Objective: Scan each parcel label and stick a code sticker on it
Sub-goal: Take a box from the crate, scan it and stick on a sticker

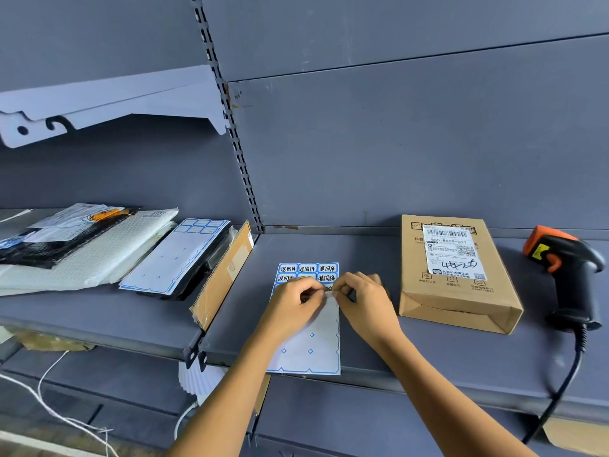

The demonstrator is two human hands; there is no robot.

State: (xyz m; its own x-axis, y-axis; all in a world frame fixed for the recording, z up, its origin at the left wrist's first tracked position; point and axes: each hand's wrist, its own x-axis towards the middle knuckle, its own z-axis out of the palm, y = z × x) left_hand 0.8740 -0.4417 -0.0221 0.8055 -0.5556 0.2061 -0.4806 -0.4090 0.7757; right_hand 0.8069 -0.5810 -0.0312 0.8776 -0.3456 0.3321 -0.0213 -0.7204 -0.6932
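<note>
Blue-edged sheet [313,344] under left hand [293,301], right hand [362,298], fingers [342,290] tight on one sticker [330,293].

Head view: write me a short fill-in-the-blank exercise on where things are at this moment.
1. The left hand and right hand both pinch the sticker sheet, which lies on the grey ____.
2. The scanner lies to the ____ of the cardboard box.
3. The box's white label faces ____.
4. A second sticker sheet rests on the parcel pile at the far ____.
Missing words: shelf; right; up; left.
</note>
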